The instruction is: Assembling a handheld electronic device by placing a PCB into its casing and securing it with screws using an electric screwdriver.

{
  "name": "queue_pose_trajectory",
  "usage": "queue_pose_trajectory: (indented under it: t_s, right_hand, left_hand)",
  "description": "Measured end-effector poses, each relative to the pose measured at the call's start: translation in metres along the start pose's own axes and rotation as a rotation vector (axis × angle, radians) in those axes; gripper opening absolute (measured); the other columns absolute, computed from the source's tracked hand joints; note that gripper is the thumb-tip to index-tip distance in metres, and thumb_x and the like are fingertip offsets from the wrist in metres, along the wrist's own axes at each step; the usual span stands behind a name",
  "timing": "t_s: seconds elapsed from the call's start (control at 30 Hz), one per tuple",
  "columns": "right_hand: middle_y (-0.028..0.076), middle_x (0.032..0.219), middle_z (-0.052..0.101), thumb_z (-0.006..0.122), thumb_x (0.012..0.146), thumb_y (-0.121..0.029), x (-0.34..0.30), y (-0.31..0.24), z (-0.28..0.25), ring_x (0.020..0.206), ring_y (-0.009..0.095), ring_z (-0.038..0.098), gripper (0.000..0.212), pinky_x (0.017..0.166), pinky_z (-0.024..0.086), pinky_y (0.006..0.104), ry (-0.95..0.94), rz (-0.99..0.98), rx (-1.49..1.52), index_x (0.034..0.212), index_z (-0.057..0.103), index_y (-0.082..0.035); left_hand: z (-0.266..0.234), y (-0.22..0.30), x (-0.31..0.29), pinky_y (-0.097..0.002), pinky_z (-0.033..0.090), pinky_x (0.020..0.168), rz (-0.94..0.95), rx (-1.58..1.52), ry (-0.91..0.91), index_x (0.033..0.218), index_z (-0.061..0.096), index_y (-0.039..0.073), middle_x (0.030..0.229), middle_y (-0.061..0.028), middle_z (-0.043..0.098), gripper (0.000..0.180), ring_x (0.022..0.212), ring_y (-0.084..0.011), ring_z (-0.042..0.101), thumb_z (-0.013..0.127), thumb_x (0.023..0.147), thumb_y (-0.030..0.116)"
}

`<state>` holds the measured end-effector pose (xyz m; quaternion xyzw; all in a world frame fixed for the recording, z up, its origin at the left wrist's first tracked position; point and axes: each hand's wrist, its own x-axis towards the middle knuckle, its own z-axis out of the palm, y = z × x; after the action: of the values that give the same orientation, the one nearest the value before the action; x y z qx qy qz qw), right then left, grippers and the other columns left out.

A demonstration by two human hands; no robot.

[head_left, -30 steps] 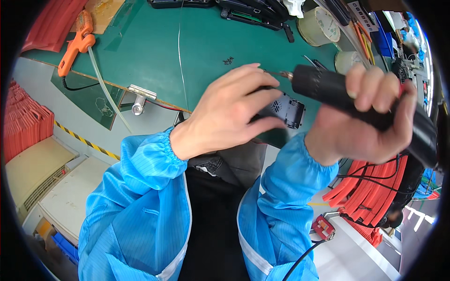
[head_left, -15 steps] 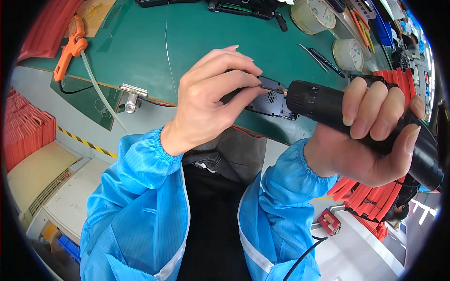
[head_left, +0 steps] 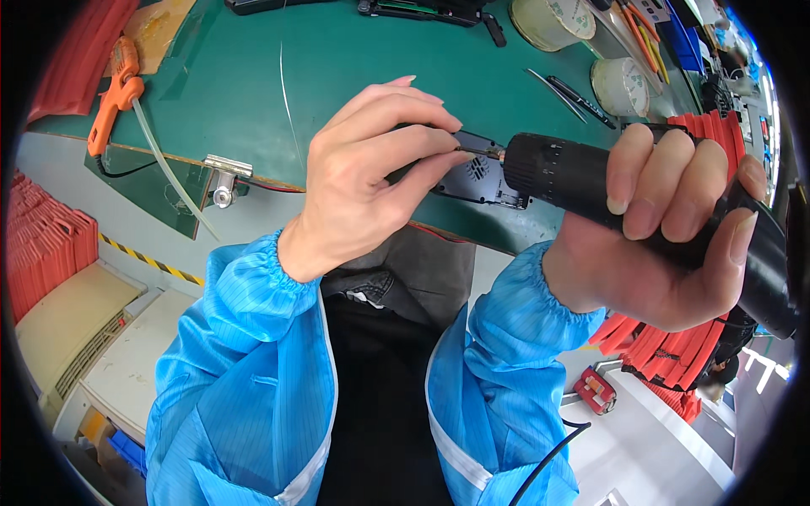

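Note:
My right hand (head_left: pixel 650 228) is wrapped round a black electric screwdriver (head_left: pixel 565 175), held tilted with its nose toward the left. At the end of its thin metal bit (head_left: pixel 487 153), the thumb and fingers of my left hand (head_left: pixel 359 173) are pinched together. Whatever sits between those fingertips is too small to make out. Below and behind the bit, a grey flat casing (head_left: pixel 504 196) with a round grille of holes lies on the green mat (head_left: pixel 354 59). My left hand and the screwdriver hide part of that casing.
An orange glue gun (head_left: pixel 118 94) lies at the left, near a metal clip (head_left: pixel 224 179) on the table edge. Tweezers (head_left: pixel 557 95), a black pen (head_left: pixel 582 103) and a tape roll (head_left: pixel 620 87) are at the right. Black device parts (head_left: pixel 426 10) lie at the far edge.
The view has shifted slightly, so most of the scene sits a little further left. Both hands keep the same hold, with the bit still at the left fingertips.

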<state>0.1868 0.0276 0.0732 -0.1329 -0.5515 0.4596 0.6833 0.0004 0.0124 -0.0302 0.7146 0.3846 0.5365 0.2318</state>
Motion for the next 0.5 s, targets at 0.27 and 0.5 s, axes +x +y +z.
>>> queue_pose_trajectory:
  t_s: [0.27, 0.5]
  right_hand:
    - [-0.001, 0.071, 0.046, 0.053, 0.098, -0.026, -0.002, -0.001, -0.004, 0.056, 0.012, 0.042, 0.031, 0.054, 0.037, 0.0327, -0.089, -0.010, -0.069, 0.120, 0.059, -0.006]
    - [0.003, 0.071, 0.049, 0.055, 0.096, -0.019, -0.005, -0.005, -0.036, 0.055, 0.016, 0.046, 0.027, 0.054, 0.041, 0.0360, -0.035, -0.150, -0.518, 0.119, 0.060, -0.005]
  left_hand:
    - [0.002, -0.004, 0.001, -0.0517, 0.051, 0.107, 0.043, 0.044, -0.048, 0.100, 0.079, 0.002, 0.108, -0.0102, 0.075, 0.030, 0.110, -0.0313, 0.070, 0.086, 0.070, 0.000]
    - [0.000, 0.008, 0.002, -0.0528, 0.048, 0.111, 0.012, 0.197, -0.183, 0.119, 0.075, 0.003, 0.123, -0.0114, 0.072, 0.060, 0.122, -0.0341, 0.065, 0.092, 0.063, 0.012]
